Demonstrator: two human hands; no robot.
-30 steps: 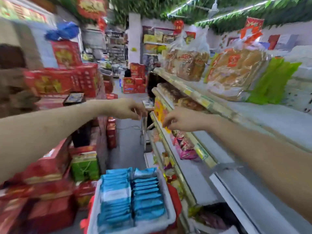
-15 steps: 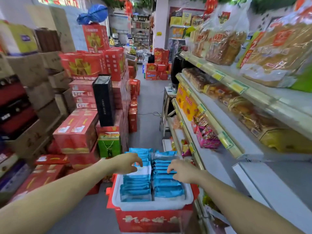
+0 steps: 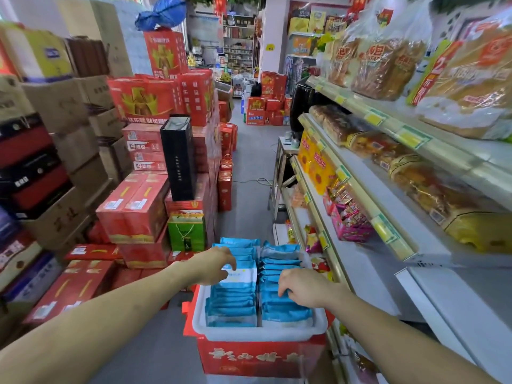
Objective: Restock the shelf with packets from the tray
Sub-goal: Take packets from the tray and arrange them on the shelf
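Observation:
Two rows of blue packets (image 3: 232, 303) stand on edge in a white tray (image 3: 257, 333), which rests on a red box (image 3: 257, 356) in the aisle. My left hand (image 3: 213, 266) curls its fingers over the top of one packet (image 3: 245, 274) in the left row, and that packet stands higher than its neighbours. Over the right row, my right hand (image 3: 304, 286) digs its curled fingers down between the packets (image 3: 285, 309) and grips one. To the right runs the white shelf (image 3: 388, 217), with a bare stretch beside pink snack boxes.
Stacked red gift boxes (image 3: 133, 209) and brown cartons (image 3: 63, 106) wall in the aisle's left side. Bagged bread (image 3: 382, 59) fills the top shelf, with wrapped cakes (image 3: 432, 187) below it. A tall black box (image 3: 178, 159) stands on the red stack. Grey floor (image 3: 249, 167) runs ahead.
Both hands dropped from shelf height to the tray and closed on packets. My view tilted down and the tray came nearer. The left packet has risen slightly.

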